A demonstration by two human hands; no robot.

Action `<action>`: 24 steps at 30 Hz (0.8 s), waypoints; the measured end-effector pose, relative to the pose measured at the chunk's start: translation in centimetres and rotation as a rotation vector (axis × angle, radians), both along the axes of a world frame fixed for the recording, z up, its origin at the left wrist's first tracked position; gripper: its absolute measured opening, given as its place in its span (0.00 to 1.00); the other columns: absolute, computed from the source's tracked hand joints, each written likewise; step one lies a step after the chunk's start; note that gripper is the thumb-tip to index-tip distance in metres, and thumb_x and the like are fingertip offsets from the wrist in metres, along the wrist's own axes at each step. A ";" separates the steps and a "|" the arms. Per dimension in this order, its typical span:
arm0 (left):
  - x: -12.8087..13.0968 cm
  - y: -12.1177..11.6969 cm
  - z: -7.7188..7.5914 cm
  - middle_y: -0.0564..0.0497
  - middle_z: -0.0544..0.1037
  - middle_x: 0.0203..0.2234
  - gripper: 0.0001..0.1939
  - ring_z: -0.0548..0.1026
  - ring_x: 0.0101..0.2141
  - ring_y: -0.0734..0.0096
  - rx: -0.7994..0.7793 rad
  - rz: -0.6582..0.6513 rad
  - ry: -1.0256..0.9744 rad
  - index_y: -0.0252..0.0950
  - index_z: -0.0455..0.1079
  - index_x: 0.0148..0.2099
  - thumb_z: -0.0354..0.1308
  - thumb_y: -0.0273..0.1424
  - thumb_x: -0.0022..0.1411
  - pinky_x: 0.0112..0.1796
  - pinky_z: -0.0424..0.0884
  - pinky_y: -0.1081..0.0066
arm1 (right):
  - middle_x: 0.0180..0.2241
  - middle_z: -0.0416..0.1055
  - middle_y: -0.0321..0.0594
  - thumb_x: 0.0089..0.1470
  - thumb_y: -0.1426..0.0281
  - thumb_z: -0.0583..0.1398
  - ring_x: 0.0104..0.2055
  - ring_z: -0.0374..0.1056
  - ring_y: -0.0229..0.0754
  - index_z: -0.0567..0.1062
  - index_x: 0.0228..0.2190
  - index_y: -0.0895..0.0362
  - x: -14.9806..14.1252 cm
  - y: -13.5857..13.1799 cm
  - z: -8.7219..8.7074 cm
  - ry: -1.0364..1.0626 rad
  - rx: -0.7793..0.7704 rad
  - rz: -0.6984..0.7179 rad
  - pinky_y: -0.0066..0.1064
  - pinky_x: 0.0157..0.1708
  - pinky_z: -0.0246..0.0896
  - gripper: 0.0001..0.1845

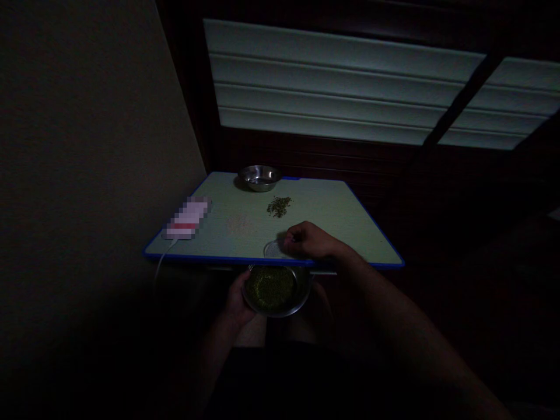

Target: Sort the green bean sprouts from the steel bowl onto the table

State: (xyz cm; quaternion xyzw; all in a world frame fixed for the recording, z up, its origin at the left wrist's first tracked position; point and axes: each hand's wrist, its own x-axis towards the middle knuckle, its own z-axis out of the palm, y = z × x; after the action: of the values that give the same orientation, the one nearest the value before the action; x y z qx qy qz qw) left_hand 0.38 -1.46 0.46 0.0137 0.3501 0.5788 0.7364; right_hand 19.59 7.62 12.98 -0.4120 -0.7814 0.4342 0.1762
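Note:
Below the table's front edge, my left hand (238, 302) grips the left side of a metal bowl (277, 315). Small green grains or beans (272, 288) cover the bottom of this bowl, which sits over my lap. Above the front part of the tabletop is my right hand (308, 240), its fingers curled into a pinch; whatever they hold is too dark and small to make out. Just left of it lies a pale, round, flat thing (273, 249), partly hidden by the hand. Farther back is a loose pile of small green-brown bits (279, 206).
A second metal bowl (261, 184) stands at the back of the blue-edged table (332, 204). Faint pale specks (240, 225) lie left of centre. At the left, a pixelated phone-like thing (188, 217) has a white cable (160, 259) hanging over the edge. The room is dark.

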 end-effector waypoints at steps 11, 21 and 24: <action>0.0 0.0 -0.2 0.46 0.84 0.30 0.10 0.81 0.39 0.57 0.018 0.007 0.032 0.33 0.77 0.37 0.55 0.30 0.58 0.49 0.71 0.56 | 0.19 0.68 0.35 0.38 0.69 0.61 0.23 0.61 0.34 0.67 0.20 0.57 0.5 7.6 -1.0 0.328 0.090 -0.471 0.27 0.25 0.55 0.06; -0.3 -0.3 -0.1 0.47 0.83 0.27 0.09 0.81 0.34 0.59 -0.005 0.009 -0.021 0.34 0.77 0.34 0.55 0.30 0.57 0.43 0.74 0.60 | 0.25 0.72 0.34 0.42 0.70 0.57 0.29 0.65 0.36 0.73 0.25 0.58 1.3 9.5 -3.7 0.248 0.469 -0.652 0.28 0.34 0.59 0.06; -0.2 -0.4 0.4 0.47 0.83 0.27 0.09 0.81 0.34 0.59 -0.022 0.023 -0.003 0.34 0.77 0.34 0.55 0.29 0.57 0.45 0.73 0.59 | 0.28 0.74 0.36 0.44 0.70 0.57 0.32 0.67 0.38 0.76 0.28 0.57 1.4 9.2 -3.7 0.166 0.530 -0.653 0.30 0.37 0.60 0.09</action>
State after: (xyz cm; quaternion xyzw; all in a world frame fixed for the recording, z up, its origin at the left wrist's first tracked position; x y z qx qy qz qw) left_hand 0.19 -1.85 0.83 0.0007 0.3556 0.5833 0.7303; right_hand 21.00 16.84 9.30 -0.5418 -0.6777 0.1714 0.4667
